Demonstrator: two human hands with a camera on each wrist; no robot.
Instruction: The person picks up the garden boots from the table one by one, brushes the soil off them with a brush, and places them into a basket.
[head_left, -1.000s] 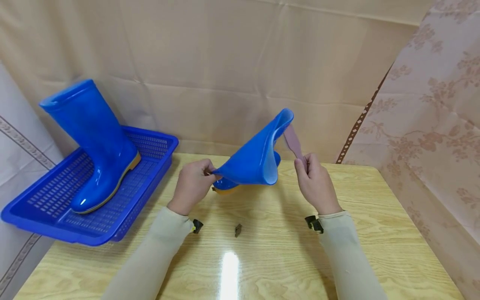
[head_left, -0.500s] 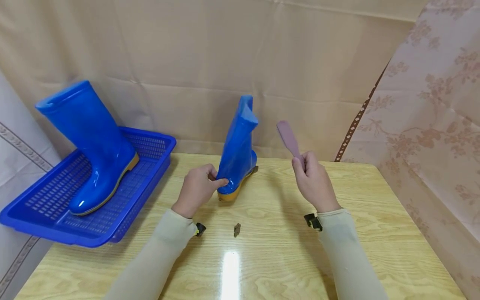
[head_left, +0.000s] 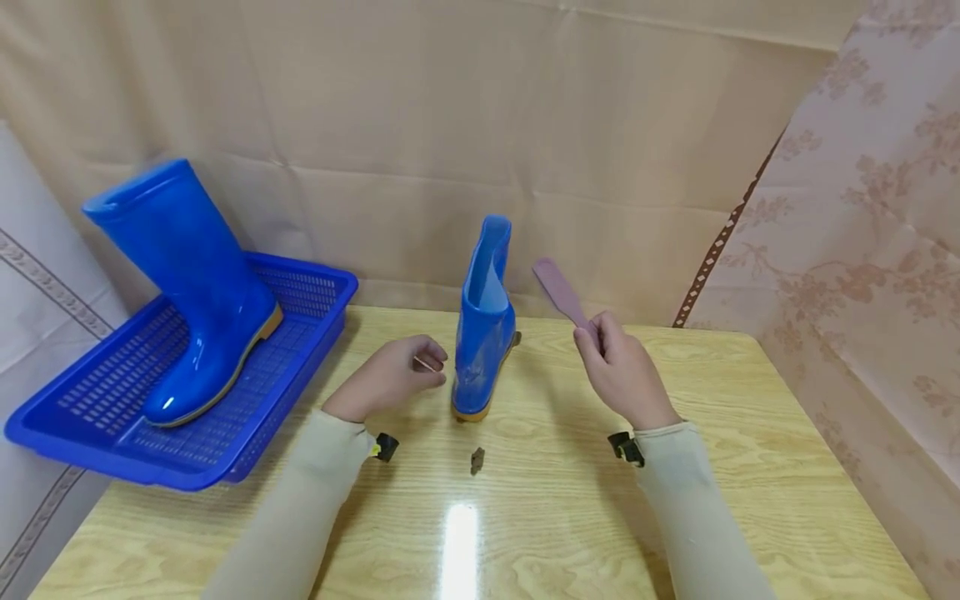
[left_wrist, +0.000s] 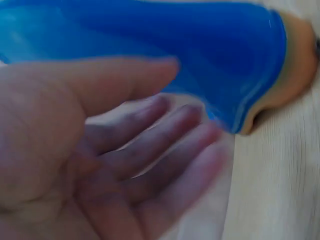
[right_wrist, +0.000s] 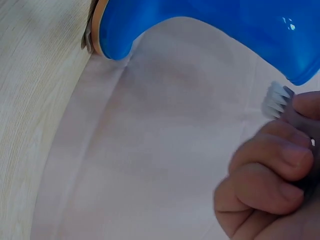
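Observation:
A blue rain boot [head_left: 480, 354] with a yellow-orange sole stands on the table, its heel side facing me and its shaft opening folded inward. Dull smears mark the back of its heel. My left hand [head_left: 393, 377] is just left of the boot, fingers loosely bent and holding nothing; in the left wrist view the thumb overlaps the boot [left_wrist: 225, 55], and contact cannot be told. To the boot's right, my right hand [head_left: 622, 367] grips a mauve brush [head_left: 558, 287] by its handle. White bristles [right_wrist: 276, 100] show in the right wrist view, apart from the boot.
At the left, a blue plastic basket [head_left: 225, 462] holds a second blue boot [head_left: 202, 275], leaning. A small brown clump [head_left: 477, 460] lies on the wooden table [head_left: 555, 517] in front of the standing boot. Brown matter [right_wrist: 87, 40] sticks under its toe. A beige curtain [head_left: 420, 125] hangs behind.
The boot has gone from tipped over, opening to the right, to upright with its heel toward me. My left hand has released it and moved left. The brush has moved slightly down and left.

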